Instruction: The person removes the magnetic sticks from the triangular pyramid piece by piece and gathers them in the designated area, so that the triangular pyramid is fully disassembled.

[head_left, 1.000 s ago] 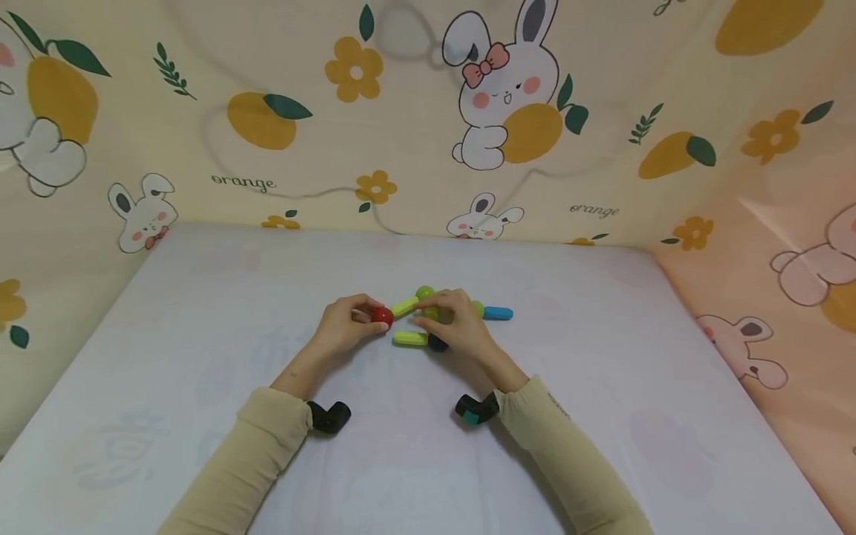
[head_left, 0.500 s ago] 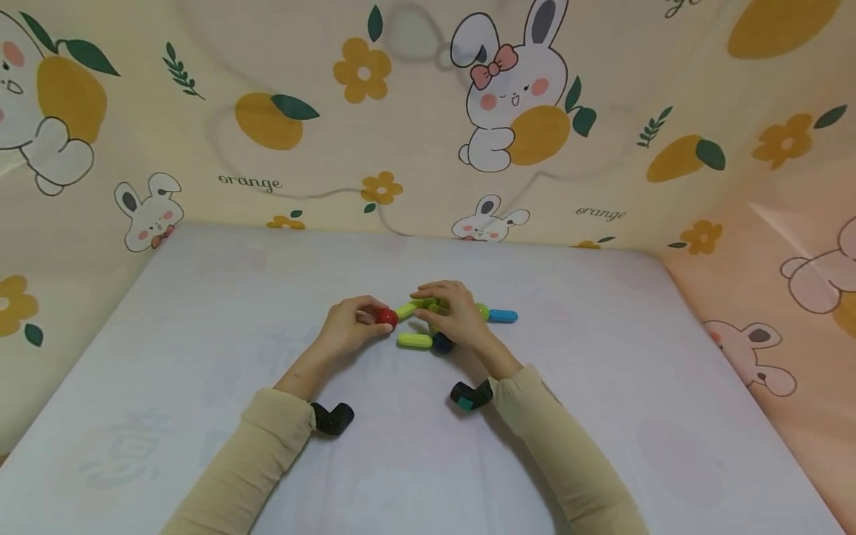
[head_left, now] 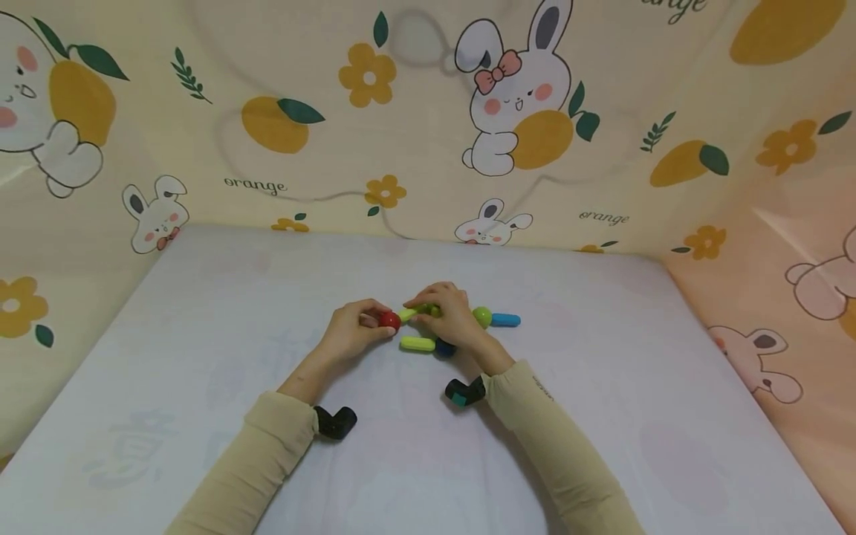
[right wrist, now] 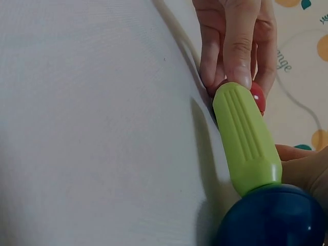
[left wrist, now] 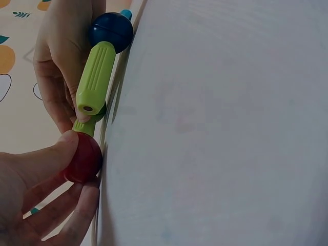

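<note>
- Nearest are the left sleeve (head_left: 247, 461) and right sleeve (head_left: 565, 446), each with a black wrist camera at the cuff.
- The near light-green rod (head_left: 417, 344) joins the dark blue ball (head_left: 444, 348) at one end; its other end is free, pointing left.
- Just beyond, the left hand (head_left: 354, 327) grips the red ball (head_left: 390, 321) between thumb and fingers.
- The right hand (head_left: 448, 316) has moved in toward the red ball, its thumb and fingers now pinching the far light-green rod (head_left: 409, 313). Both hands seem to be working the same ball-and-rod joint; whether it is fully seated I cannot tell.
- Beside the right hand, the light-green ball (head_left: 482, 318) shows more fully than a second ago, joined to the blue rod (head_left: 505, 320).
- Beneath everything is a white-covered table (head_left: 401, 461).
- Farthest back, a cream cloth (head_left: 414, 134) printed with rabbits, oranges and flowers walls the table in.
</note>
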Available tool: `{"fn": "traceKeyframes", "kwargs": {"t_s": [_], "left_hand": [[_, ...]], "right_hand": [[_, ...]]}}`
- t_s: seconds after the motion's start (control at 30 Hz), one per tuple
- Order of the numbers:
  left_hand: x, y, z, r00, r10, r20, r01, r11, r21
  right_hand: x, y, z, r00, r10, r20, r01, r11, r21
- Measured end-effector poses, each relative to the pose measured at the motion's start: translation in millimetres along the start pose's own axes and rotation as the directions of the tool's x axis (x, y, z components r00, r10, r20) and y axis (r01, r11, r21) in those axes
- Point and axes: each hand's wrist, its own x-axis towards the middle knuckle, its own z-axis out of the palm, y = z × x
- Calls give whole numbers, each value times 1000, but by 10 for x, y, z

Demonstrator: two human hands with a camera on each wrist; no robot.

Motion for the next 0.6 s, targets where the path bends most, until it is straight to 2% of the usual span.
{"fn": "traceKeyframes", "kwargs": {"t_s": [0.37,0.6], "left_hand": [[-4,2,5,1000,0,3,0,1000,14],[-9,18,6,1000,3,-5,-3,1000,9]], "right_hand": [[6,8,26,999,-2,-42,2,1000,-2],[36,8,34,995,58,-75,-60,998,-29]]}}
